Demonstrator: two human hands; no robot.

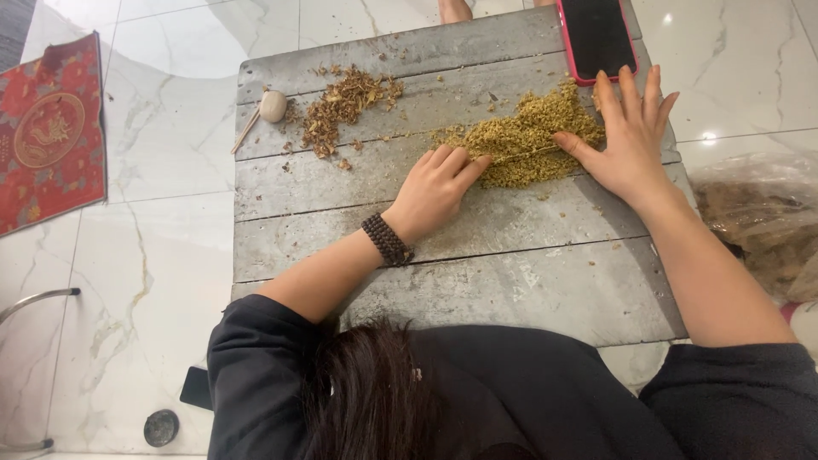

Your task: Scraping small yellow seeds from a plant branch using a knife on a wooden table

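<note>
Currently both hands are working the yellow-green herb pile (524, 140) at 12 o'clock on the surface (511, 281): left hand (434, 189) curled, fingertips raking its edge; right hand (629, 136) open flat, corralling it. Brown scraps (341, 106) are lying apart at 10 o'clock, phone (596, 36) at 1.

The left hand (436, 189) and right hand (628, 140) are pressing on either side of a green herb pile (521, 143) on the desk (477, 273). A brown pile (341, 106), a bead (273, 106) and a phone (597, 37) are lying nearby.
</note>
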